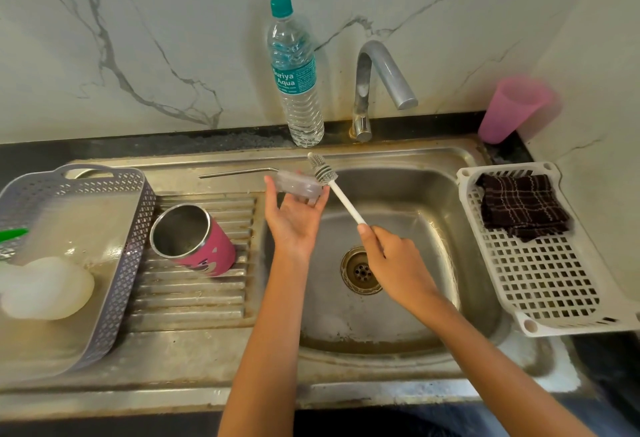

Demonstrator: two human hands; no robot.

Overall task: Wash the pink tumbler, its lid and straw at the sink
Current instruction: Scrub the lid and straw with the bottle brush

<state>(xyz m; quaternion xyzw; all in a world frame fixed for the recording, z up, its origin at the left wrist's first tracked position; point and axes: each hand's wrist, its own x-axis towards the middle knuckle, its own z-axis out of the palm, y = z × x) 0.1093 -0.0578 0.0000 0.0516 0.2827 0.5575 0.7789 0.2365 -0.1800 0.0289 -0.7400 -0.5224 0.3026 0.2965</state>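
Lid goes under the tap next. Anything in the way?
Only the brush, gripped by the right hand, lies against the lid on its tap side. The left hand holds the lid; nothing else visible stands between them.

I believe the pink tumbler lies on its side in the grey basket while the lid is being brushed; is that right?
Not quite: the head view shows the pink tumbler on its side on the ribbed drainboard, beside the grey basket; the brush does scrub the lid.
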